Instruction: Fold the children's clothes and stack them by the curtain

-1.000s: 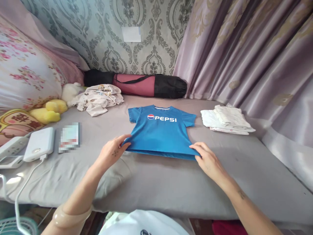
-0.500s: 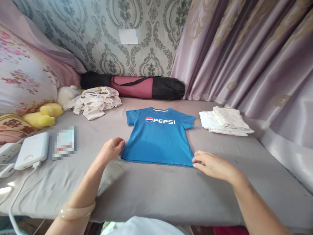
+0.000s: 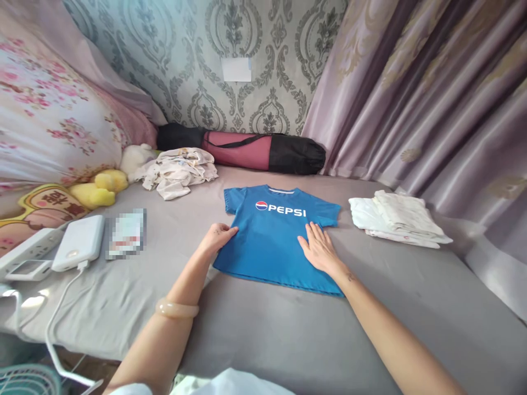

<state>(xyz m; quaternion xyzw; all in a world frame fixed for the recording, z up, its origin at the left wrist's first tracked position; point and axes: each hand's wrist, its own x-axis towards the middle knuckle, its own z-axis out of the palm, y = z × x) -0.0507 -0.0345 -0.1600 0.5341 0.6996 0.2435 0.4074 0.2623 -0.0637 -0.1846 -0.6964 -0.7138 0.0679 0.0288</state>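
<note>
A blue short-sleeved T-shirt [image 3: 263, 247] lies spread flat on the bed, its neckline facing the wall and a white PEPSI print across the chest. At its left side edge, below the sleeve, my left hand [image 3: 219, 237] has its fingers curled in and pinches the fabric. A pale bangle [image 3: 177, 309] circles my left forearm. My right hand [image 3: 320, 248] rests palm down on the right half of the shirt, fingers stretched out below the print.
Folded white clothes [image 3: 401, 219] are stacked to the right, by the curtain [image 3: 395, 99]. Crumpled white clothing [image 3: 181, 171] lies at back left, before a rolled mat bag [image 3: 247, 151]. A white power bank [image 3: 79, 242], power strip [image 3: 31, 249] and plush toys [image 3: 99, 189] are on the left.
My right hand has moved from the lower right hem corner up onto the shirt and flattened out. My left hand has moved up to the shirt's left edge. The view has shifted left.
</note>
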